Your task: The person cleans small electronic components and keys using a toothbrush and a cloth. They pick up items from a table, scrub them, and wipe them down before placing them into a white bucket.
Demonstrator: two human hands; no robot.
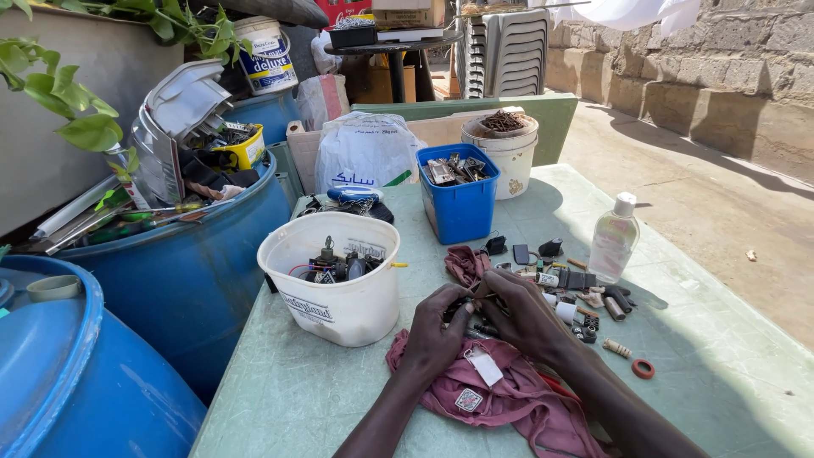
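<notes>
On the green table (339, 382), over a maroon cloth (509, 399), a small dark part (465, 307) is being gripped between the left hand (432, 335) and right hand (530, 314), both clenched on it. It is seemingly being worked apart or adjusted; steady, fine finger control is being called for next.

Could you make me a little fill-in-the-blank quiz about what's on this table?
1. Both hands, left hand and right hand, work on a small dark part above a crumpled ____ cloth.
2. The square tub full of metal bits is ____ in colour.
3. Left of the hands stands a ____ bucket holding small parts.
4. The clear bottle stands upright with a ____ cap.

Missing words: maroon; blue; white; white
</notes>
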